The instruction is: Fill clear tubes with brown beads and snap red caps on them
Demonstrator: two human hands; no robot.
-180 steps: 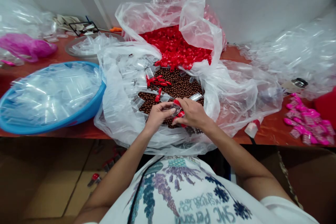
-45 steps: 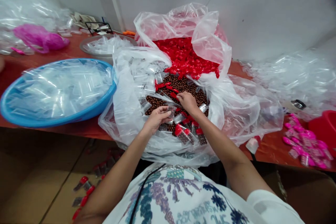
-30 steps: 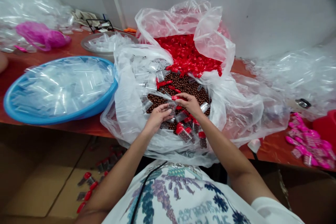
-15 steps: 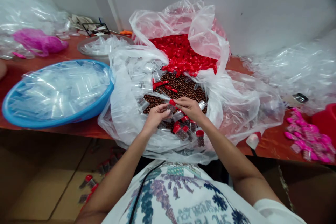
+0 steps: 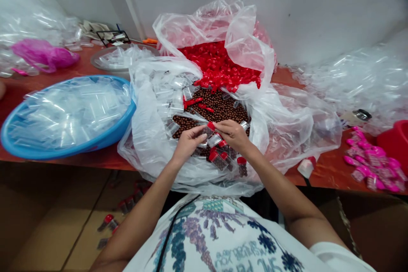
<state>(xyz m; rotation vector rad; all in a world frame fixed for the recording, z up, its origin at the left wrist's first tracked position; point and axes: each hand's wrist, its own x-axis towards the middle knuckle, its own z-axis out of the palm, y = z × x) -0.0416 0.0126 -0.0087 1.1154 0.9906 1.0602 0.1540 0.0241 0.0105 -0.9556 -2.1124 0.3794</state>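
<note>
Over a plastic-lined heap of brown beads [image 5: 223, 106], my left hand [image 5: 190, 142] pinches a small clear jar [image 5: 208, 131], held tilted. A red cap [image 5: 211, 126] sits on the jar's upper end. My right hand [image 5: 234, 136] is closed, its thumb and fingertips at the side of that cap. Just below my hands lie several capped jars with beads inside, among them one red-capped jar [image 5: 242, 166] at the near edge. Empty clear jars [image 5: 168, 93] are piled along the left of the beads, beside red pieces [image 5: 193, 102] resting on them.
Behind the beads stands a plastic bag of red caps [image 5: 219, 63]. A blue basin [image 5: 19, 136] of clear plastic pieces is at left, with a grey tray [image 5: 95, 60] behind it. Pink items [image 5: 372, 161] and a red container [image 5: 395, 144] are at right. Filled jars lie in a cardboard box [image 5: 38, 221] below.
The red cap shows more fully between my hands, and my right fingertips have shifted slightly to its right side. My left hand keeps its pinch. The whole view has shifted a little.
</note>
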